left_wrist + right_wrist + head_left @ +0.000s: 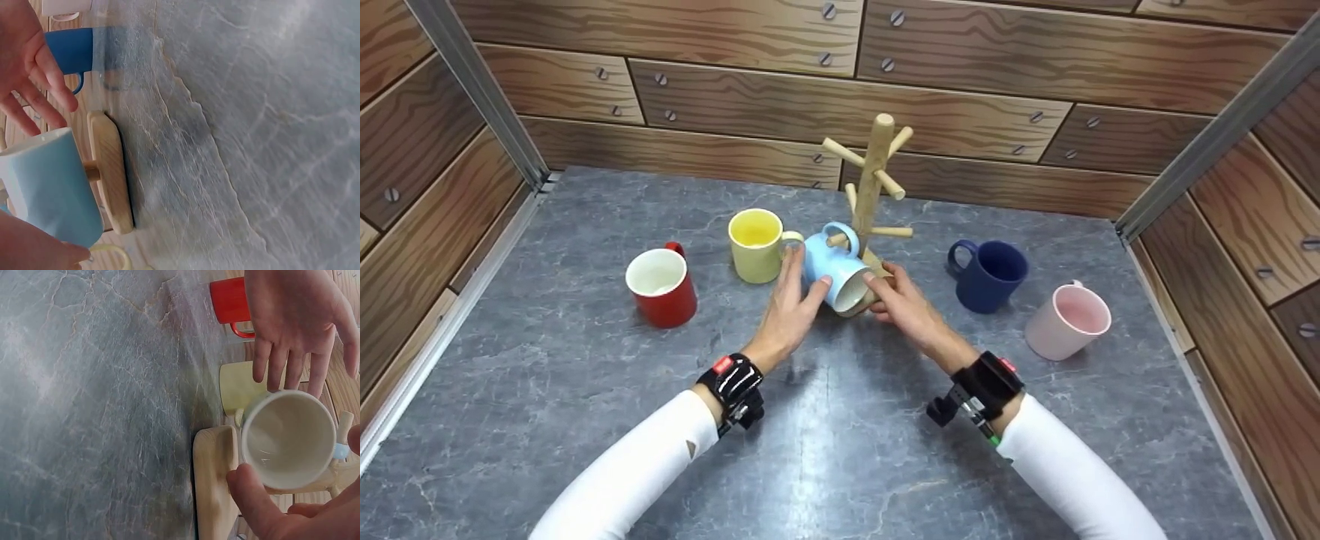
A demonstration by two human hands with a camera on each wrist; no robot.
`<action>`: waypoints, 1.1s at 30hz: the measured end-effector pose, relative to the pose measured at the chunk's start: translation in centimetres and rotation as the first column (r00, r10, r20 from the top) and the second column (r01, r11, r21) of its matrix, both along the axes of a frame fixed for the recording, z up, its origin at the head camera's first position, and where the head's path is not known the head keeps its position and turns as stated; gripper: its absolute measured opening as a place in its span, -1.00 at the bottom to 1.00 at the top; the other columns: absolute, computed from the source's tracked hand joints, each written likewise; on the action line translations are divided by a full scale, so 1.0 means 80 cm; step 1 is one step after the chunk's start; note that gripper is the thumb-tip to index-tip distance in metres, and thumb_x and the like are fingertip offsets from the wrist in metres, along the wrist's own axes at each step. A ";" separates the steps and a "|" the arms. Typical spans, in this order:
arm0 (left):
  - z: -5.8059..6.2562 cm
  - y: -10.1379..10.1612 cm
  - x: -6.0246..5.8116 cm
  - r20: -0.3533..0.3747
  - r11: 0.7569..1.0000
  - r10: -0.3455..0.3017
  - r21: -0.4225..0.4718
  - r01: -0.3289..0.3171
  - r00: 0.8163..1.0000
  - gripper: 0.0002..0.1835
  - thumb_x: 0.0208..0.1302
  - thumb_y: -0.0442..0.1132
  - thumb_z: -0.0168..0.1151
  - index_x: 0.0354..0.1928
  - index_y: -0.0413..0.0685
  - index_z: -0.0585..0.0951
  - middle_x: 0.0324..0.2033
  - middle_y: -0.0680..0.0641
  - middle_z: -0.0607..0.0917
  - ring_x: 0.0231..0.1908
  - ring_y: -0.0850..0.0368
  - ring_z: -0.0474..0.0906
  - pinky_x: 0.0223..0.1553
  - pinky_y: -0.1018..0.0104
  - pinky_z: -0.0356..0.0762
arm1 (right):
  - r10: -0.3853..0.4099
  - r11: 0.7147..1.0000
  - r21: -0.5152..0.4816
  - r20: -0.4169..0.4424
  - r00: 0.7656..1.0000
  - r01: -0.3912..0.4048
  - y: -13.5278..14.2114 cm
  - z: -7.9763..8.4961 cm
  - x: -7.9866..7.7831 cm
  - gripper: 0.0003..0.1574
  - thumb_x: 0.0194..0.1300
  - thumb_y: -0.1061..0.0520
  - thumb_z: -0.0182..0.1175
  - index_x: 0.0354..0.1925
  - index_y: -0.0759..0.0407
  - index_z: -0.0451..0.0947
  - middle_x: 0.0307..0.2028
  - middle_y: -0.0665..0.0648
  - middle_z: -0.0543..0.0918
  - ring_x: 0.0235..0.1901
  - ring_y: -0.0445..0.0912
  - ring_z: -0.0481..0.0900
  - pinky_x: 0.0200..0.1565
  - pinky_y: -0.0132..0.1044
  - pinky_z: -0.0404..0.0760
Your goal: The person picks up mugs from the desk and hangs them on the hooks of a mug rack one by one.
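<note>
A light blue mug lies tilted at the wooden mug tree, its white mouth toward the front right. Its handle is uppermost, with a peg seen through the loop. On the base side of the mug is my left hand, its fingers fairly straight against it in the right wrist view. Across from it, at the mouth, my right hand has its fingers spread, one fingertip at the rim. The tree's wooden base is partly covered by mug and hand in the head view.
To the left stand a yellow mug, close to my left fingertips, and a red mug. A dark blue mug and a pink mug stand to the right. Wood-patterned walls enclose the grey marbled tabletop.
</note>
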State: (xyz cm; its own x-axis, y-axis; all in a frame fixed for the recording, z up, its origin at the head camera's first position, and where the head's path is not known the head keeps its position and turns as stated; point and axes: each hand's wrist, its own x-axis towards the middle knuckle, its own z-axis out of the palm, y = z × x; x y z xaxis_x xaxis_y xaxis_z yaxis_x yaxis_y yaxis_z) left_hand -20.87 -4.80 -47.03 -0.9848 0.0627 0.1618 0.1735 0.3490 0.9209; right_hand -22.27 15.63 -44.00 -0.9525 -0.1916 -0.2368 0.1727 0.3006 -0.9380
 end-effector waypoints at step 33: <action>0.022 -0.120 0.028 -0.258 0.645 -0.159 -0.758 -0.098 0.953 -0.01 0.40 0.31 0.13 0.62 -0.18 0.11 0.61 -0.31 -0.04 0.59 -0.35 -0.25 0.48 -0.43 -0.23 | 0.057 0.947 0.310 -0.414 0.909 0.082 0.070 0.132 -0.007 -0.32 0.53 -0.09 0.12 0.42 0.25 0.37 0.34 0.25 0.51 0.32 0.09 0.45 0.40 0.01 0.36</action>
State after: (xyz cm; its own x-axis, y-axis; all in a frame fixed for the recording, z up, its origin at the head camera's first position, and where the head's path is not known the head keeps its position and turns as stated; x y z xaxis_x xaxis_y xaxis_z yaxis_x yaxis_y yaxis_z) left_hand -18.60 -14.44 -45.26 -0.8980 0.3183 0.3037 0.3959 0.8858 0.2421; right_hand -22.82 21.26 -33.41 -0.9781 -0.1608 0.1318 -0.2024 0.5906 -0.7811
